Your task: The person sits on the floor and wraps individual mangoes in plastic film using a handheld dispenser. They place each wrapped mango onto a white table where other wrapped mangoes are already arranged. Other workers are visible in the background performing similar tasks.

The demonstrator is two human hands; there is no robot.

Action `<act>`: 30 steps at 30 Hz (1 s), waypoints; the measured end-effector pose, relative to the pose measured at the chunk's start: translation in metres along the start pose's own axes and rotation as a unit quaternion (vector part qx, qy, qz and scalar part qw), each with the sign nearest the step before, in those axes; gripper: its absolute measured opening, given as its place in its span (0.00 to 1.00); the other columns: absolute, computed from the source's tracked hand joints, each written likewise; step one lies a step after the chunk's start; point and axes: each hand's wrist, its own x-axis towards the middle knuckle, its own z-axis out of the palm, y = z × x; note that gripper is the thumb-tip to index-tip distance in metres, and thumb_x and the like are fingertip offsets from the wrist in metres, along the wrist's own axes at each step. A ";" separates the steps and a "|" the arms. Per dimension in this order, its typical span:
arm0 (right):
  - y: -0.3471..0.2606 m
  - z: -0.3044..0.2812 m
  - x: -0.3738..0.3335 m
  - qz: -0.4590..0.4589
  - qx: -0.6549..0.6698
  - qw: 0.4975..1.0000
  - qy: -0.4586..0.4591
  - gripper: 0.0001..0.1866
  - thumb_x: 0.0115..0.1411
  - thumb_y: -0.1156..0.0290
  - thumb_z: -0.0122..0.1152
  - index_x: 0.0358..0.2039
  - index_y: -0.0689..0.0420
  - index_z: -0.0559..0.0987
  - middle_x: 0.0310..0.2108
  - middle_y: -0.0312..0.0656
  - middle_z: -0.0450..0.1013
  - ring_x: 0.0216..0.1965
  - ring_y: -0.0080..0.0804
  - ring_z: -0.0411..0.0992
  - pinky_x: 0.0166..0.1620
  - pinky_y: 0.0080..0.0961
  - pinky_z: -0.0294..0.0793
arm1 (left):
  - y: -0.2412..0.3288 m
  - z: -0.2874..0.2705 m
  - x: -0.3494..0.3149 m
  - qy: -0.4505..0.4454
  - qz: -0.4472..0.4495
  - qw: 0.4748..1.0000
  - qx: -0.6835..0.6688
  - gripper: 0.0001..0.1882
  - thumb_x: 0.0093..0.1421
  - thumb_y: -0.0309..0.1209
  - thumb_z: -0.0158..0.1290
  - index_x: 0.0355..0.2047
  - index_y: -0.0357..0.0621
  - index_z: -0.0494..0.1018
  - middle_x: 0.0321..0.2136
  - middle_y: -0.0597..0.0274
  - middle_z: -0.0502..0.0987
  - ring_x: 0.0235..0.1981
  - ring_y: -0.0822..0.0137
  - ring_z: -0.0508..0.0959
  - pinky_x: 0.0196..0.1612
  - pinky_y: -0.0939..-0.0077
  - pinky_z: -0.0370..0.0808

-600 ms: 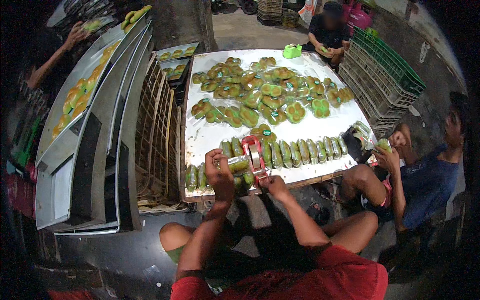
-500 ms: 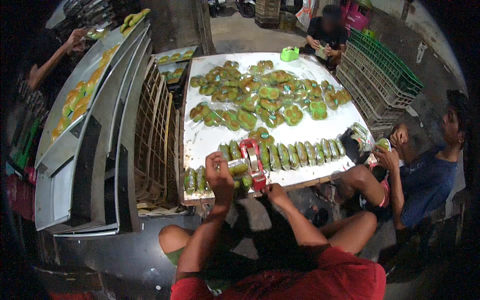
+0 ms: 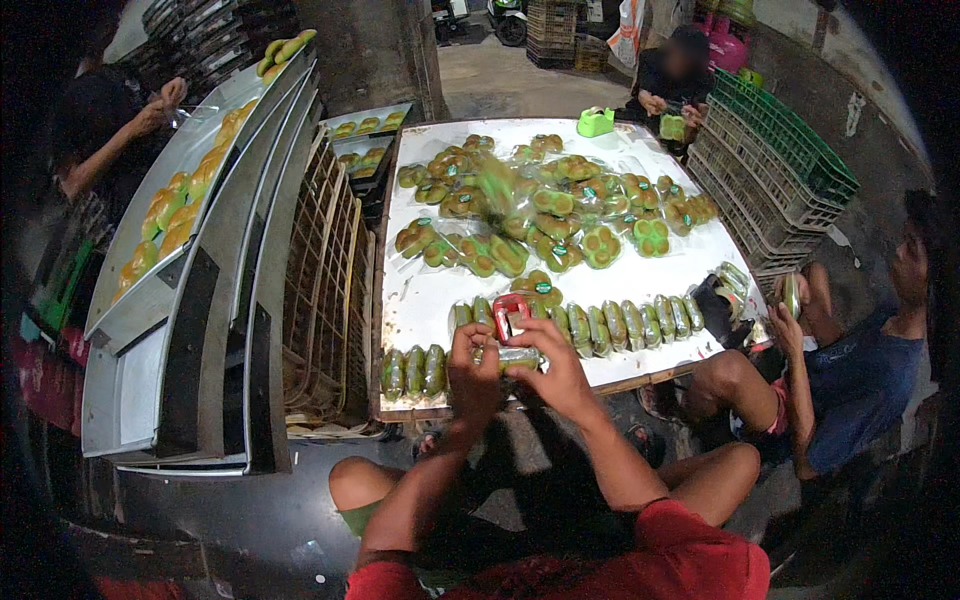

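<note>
Both my hands meet at the table's near edge around a long green bread roll in clear plastic wrap (image 3: 517,356). My left hand (image 3: 474,372) pinches its left end, and my right hand (image 3: 560,372) grips its right end with thumb and fingers. Just beyond them stands a red tape dispenser (image 3: 511,309), its lower part hidden by my hands. A row of wrapped green rolls (image 3: 620,326) runs off to the right of it. Several more wrapped rolls (image 3: 413,371) lie left of my left hand.
Bagged round green-brown buns (image 3: 560,205) cover the middle of the white table (image 3: 420,290). A green tape dispenser (image 3: 596,122) stands at the far edge. Left are a crate (image 3: 325,270) and tilted trays (image 3: 150,310); right, stacked crates (image 3: 770,160). Co-workers handle packs at left, far right and right.
My right hand has come up from the dispenser's near end to the wrapped roll, which my left hand was holding alone. A blurred bun pack now appears above the pile.
</note>
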 end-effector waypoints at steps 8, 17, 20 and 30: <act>0.074 0.013 0.042 0.058 0.111 0.988 -0.095 0.18 0.53 0.64 0.66 0.40 0.62 0.78 0.38 0.48 0.75 0.41 0.43 0.74 0.46 0.30 0.70 | -0.006 -0.053 0.053 -0.263 -0.132 0.953 -0.078 0.19 0.52 0.30 0.61 0.44 0.36 0.73 0.34 0.59 0.77 0.38 0.69 0.75 0.45 0.76 0.71; 0.236 -0.019 0.123 0.284 -0.476 0.832 0.011 0.18 0.53 0.65 0.58 0.45 0.53 0.77 0.50 0.48 0.70 0.53 0.48 0.65 0.49 0.54 0.61 | -0.114 -0.049 0.110 0.124 -0.042 0.955 0.266 0.21 0.48 0.22 0.58 0.41 0.33 0.63 0.38 0.42 0.68 0.43 0.47 0.71 0.49 0.62 0.66; 0.265 -0.031 0.133 0.362 -0.476 0.795 -0.100 0.18 0.55 0.65 0.55 0.46 0.52 0.77 0.49 0.46 0.71 0.54 0.43 0.66 0.45 0.52 0.65 | -0.155 -0.036 0.104 0.051 -0.061 0.933 0.352 0.24 0.50 0.30 0.61 0.43 0.32 0.64 0.41 0.39 0.68 0.44 0.41 0.70 0.50 0.56 0.66; 0.259 -0.048 0.137 0.178 -0.258 0.944 0.101 0.10 0.55 0.74 0.51 0.38 0.62 0.72 0.41 0.52 0.72 0.47 0.50 0.70 0.48 0.44 0.69 | -0.094 -0.003 0.098 -0.036 -0.031 0.955 0.293 0.30 0.53 0.38 0.60 0.52 0.37 0.64 0.50 0.45 0.68 0.51 0.46 0.69 0.56 0.57 0.65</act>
